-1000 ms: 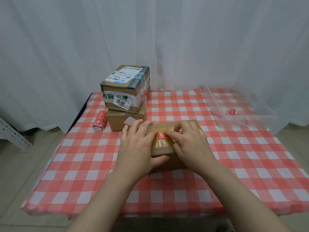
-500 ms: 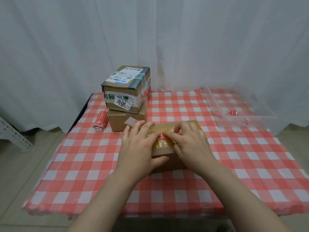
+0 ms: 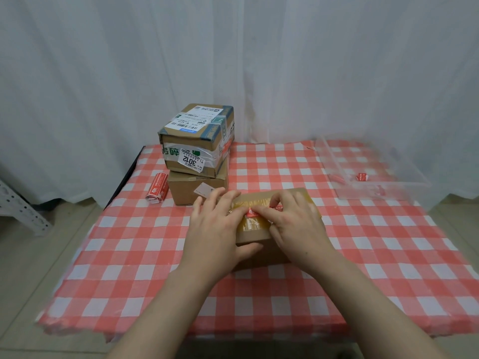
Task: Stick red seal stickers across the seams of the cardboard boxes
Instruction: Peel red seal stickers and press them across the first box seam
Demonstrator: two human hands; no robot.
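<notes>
I read the left hand [image 3: 215,237] as a brace: it lies flat and released on the box [image 3: 255,235], fingers spread over the top and thumb against the near face, so the box can't slide. The sticker [image 3: 252,211] lies across the taped seam, between the two hands. The right hand [image 3: 298,229] bends over its far end, thumb pressing it down. Whether the fingers pinch that end or only press it, I can't tell. Beyond the left hand are two stacked boxes [image 3: 199,156] and a sticker roll [image 3: 157,187].
</notes>
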